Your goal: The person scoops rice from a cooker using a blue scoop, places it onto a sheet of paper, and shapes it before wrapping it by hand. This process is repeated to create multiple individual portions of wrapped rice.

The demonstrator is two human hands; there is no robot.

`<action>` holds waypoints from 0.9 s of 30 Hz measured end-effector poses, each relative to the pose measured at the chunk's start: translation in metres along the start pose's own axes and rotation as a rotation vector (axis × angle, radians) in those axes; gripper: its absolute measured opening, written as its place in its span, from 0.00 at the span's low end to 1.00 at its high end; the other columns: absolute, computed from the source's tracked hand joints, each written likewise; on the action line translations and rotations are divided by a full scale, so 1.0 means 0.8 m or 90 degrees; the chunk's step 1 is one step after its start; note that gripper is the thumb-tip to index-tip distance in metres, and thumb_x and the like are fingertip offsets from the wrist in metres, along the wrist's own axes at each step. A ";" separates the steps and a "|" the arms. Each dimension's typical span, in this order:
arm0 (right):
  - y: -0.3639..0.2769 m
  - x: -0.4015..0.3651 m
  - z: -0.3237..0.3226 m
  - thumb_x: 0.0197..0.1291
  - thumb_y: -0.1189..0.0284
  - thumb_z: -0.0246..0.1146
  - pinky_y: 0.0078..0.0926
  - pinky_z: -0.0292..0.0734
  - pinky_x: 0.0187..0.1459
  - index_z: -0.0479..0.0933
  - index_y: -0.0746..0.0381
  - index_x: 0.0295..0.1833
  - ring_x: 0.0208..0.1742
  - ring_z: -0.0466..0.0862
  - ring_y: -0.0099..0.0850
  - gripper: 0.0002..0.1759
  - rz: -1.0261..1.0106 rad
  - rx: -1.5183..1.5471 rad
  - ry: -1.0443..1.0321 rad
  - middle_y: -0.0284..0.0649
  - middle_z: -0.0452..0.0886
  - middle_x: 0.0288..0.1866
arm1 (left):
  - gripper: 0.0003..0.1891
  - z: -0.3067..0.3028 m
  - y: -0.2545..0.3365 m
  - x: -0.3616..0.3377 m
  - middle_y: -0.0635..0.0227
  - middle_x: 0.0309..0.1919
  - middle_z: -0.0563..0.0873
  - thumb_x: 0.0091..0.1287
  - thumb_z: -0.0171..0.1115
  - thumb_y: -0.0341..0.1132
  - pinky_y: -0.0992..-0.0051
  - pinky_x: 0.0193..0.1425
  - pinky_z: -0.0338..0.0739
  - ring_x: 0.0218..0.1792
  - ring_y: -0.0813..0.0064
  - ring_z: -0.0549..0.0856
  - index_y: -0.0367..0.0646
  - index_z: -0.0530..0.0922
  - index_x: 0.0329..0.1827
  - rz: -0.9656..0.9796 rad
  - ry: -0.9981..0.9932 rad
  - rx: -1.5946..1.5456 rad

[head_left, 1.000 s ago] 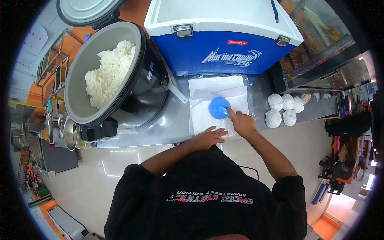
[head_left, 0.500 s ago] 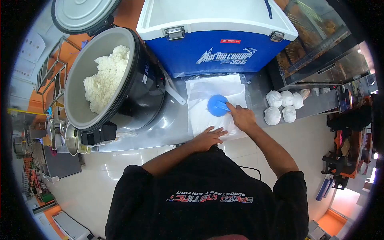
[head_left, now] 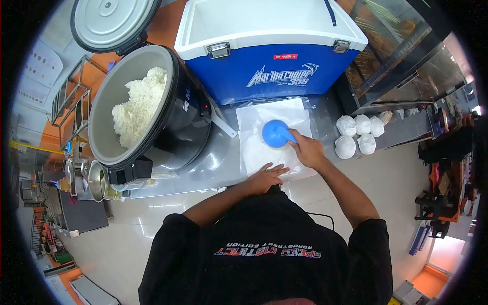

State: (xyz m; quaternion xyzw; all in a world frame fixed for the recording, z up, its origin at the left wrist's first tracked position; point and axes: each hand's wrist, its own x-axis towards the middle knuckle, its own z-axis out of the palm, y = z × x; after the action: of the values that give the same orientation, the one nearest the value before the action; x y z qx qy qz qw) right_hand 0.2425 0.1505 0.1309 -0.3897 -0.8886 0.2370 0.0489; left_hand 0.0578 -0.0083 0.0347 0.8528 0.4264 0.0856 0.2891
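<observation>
A blue scoop [head_left: 275,133] rests over white paper sheets [head_left: 254,157] on the metal counter, and my right hand [head_left: 308,151] grips its handle. Fingers spread, my left hand [head_left: 265,179] lies flat on the near edge of the paper. To the left stands a large black cooker [head_left: 185,127] with its lid raised, holding white rice [head_left: 140,109]. A white flat-handled utensil [head_left: 223,125] leans beside the cooker. What lies under the scoop is hidden.
A blue and white cooler [head_left: 274,66] stands behind the paper. Several white wrapped bundles [head_left: 345,146] sit on the counter at the right, below a glass display case [head_left: 396,61]. Metal pots [head_left: 95,180] are at the left. The counter's front edge [head_left: 178,192] runs near my body.
The view has shifted slightly. The scoop has turned a little, its handle now angling more toward my right hand. My left hand stays on the paper.
</observation>
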 end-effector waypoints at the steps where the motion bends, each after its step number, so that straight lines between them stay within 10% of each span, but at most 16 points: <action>1: 0.000 0.000 -0.004 0.78 0.59 0.56 0.51 0.83 0.45 0.67 0.43 0.74 0.46 0.89 0.51 0.22 0.001 0.000 -0.002 0.48 0.88 0.45 | 0.18 0.000 0.001 0.001 0.68 0.86 0.59 0.65 0.65 0.30 0.46 0.87 0.50 0.87 0.65 0.55 0.52 0.87 0.58 0.000 -0.001 -0.002; 16: 0.073 -0.026 -0.009 0.62 0.70 0.60 0.33 0.79 0.43 0.81 0.34 0.63 0.47 0.78 0.30 0.25 -0.401 -0.356 0.136 0.27 0.75 0.42 | 0.17 -0.010 0.017 0.008 0.63 0.83 0.63 0.71 0.60 0.32 0.45 0.87 0.52 0.86 0.62 0.56 0.51 0.83 0.62 -0.027 -0.080 0.118; 22: 0.102 -0.038 -0.015 0.58 0.72 0.66 0.38 0.80 0.46 0.80 0.46 0.65 0.46 0.81 0.38 0.27 -0.342 -0.179 0.181 0.34 0.78 0.43 | 0.26 -0.017 0.002 -0.009 0.61 0.83 0.64 0.71 0.64 0.37 0.47 0.86 0.54 0.86 0.59 0.57 0.54 0.75 0.73 -0.031 -0.011 0.051; 27: 0.152 -0.021 -0.013 0.63 0.77 0.61 0.49 0.80 0.49 0.73 0.55 0.70 0.51 0.82 0.52 0.28 0.053 -0.086 0.300 0.47 0.82 0.51 | 0.33 -0.057 0.002 -0.059 0.61 0.80 0.67 0.66 0.70 0.36 0.54 0.82 0.62 0.83 0.58 0.62 0.55 0.73 0.76 -0.142 0.177 0.059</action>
State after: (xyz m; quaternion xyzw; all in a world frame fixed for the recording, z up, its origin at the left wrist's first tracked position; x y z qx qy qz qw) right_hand 0.3382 0.2138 0.0855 -0.4725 -0.8499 0.0816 0.2186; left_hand 0.0115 -0.0269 0.0776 0.7926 0.5577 0.1503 0.1954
